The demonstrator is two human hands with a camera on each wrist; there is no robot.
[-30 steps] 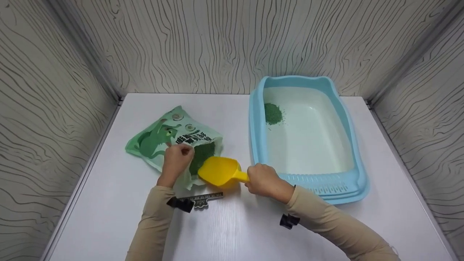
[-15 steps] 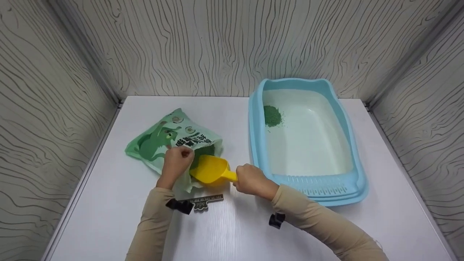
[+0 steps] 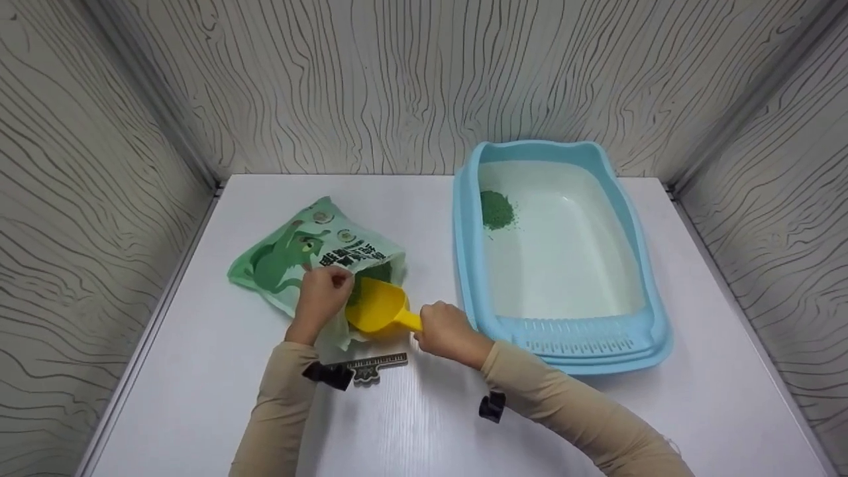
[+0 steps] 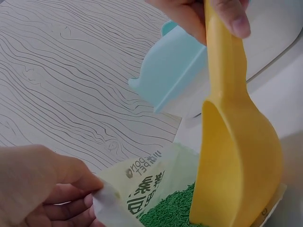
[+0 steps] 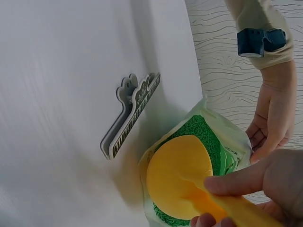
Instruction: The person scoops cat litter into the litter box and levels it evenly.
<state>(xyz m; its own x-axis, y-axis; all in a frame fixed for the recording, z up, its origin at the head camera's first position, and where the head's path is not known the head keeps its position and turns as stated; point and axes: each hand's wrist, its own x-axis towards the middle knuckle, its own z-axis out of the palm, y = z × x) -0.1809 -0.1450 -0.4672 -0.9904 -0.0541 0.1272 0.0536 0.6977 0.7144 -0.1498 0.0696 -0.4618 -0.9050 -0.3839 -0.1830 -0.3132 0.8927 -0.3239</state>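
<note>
Ctr-left of frame, our L hand [image 3: 321, 295] pinches the bag [image 3: 283, 257] by its edge, prob. so it gapes for the scoop [image 3: 377, 307] our R hand [image 3: 450, 332] grips.

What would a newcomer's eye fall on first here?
Probably the bright yellow scoop, held in the right hand, its front end inside the open green bag that the left hand pinches by the edge. Next, perhaps, the pale-blue tray to the bag's right, with a small pile of green pellets toward its left side.
</note>
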